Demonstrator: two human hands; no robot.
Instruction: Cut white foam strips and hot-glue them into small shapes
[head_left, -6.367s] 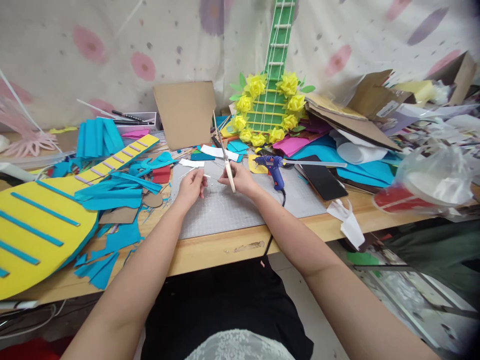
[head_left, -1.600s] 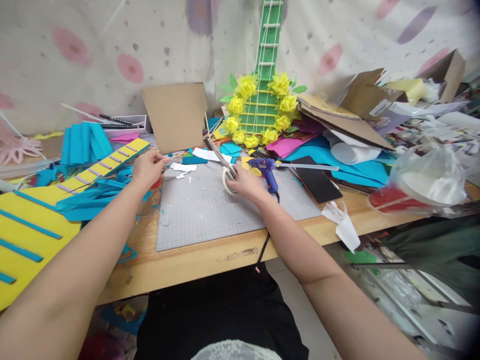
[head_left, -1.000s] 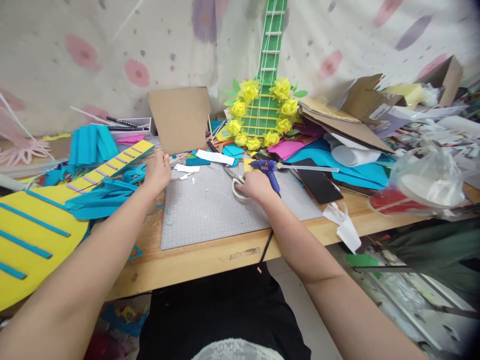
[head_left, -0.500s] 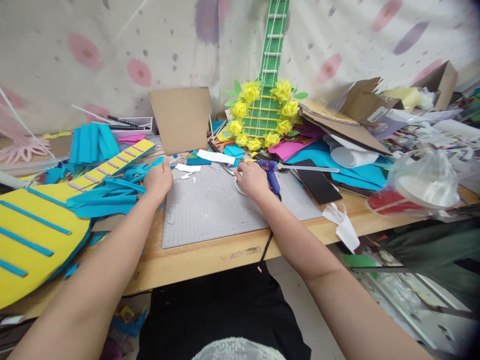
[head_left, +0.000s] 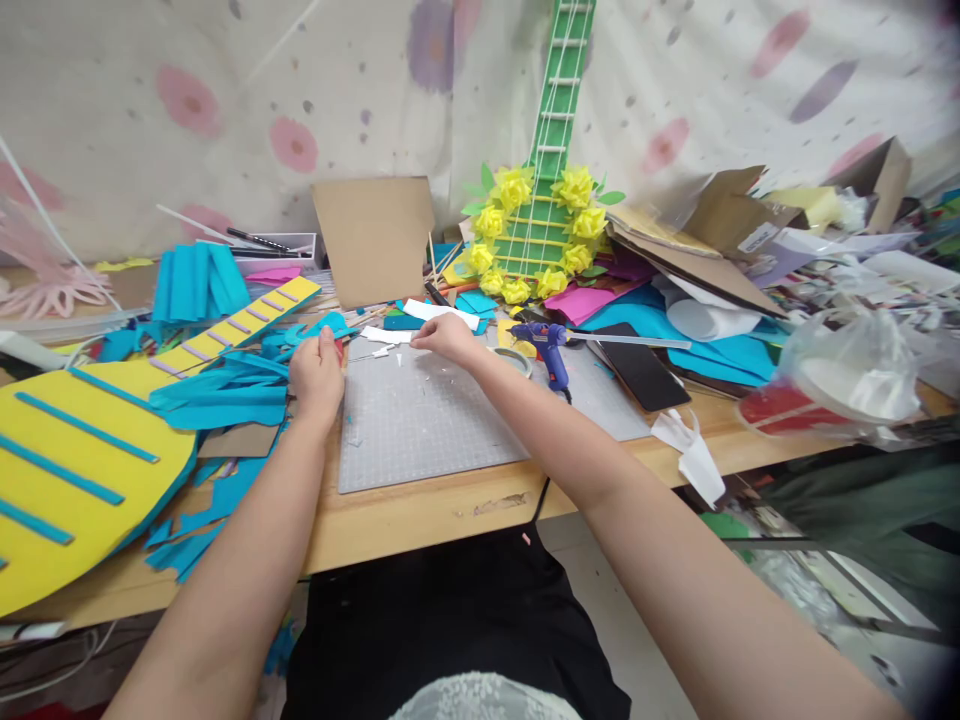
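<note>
My left hand (head_left: 316, 378) is closed, thumb up, beside a heap of blue paper strips (head_left: 225, 390) at the left edge of the grey cutting mat (head_left: 420, 430). Its curled fingers hide whatever they hold. Over the back of the mat, my right hand (head_left: 448, 338) has its fingertips pinched together by a white paper scrap (head_left: 385, 335). What lies between them is too small to make out. A longer white strip (head_left: 442, 314) lies just behind that hand. Right of it are a roll of tape (head_left: 517, 361), partly covered by my forearm, and a blue glue gun (head_left: 551, 350) with a clear glue stick.
A yellow guitar-shaped piece (head_left: 82, 450) with blue strips lies at left. A green paper guitar (head_left: 541, 235) ringed with yellow flowers stands at the back, beside a cardboard sheet (head_left: 375, 240). A black phone (head_left: 643, 370) and a bagged red tub (head_left: 787, 405) are at right.
My right hand has moved left, from the tape roll beside the glue gun to the white scraps. My left hand stays beside the blue strips. The view has shifted slightly.
</note>
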